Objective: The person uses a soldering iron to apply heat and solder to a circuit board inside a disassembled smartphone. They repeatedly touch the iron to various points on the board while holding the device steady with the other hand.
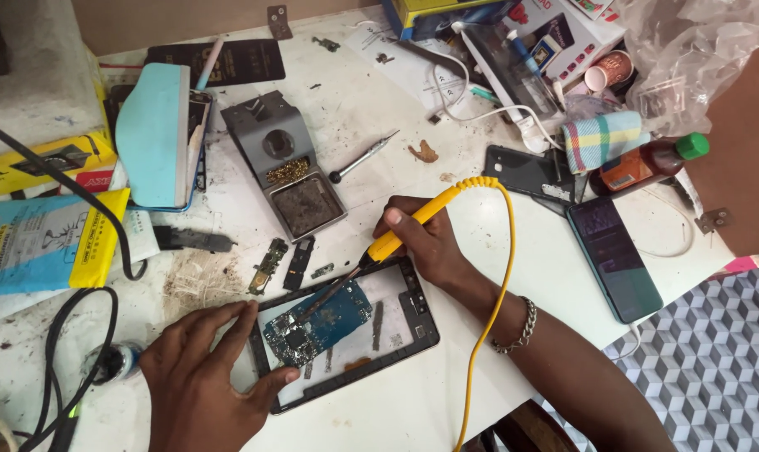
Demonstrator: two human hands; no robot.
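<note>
An opened phone frame (413,322) lies on the white table with a blue circuit board (333,318) inside it. My left hand (199,372) lies flat on the frame's left end, fingers spread, pinning it down. My right hand (425,243) grips a yellow soldering iron (396,238) like a pen. Its metal tip rests on the circuit board. The iron's yellow cord (501,276) loops over my wrist and runs down off the table's front edge.
A grey soldering stand (283,172) with brass wool sits behind the frame. Small loose boards (270,264) lie beside it. A screwdriver (362,156), two phones (618,259), a brown bottle (651,163), boxes and black cables (78,335) crowd the table.
</note>
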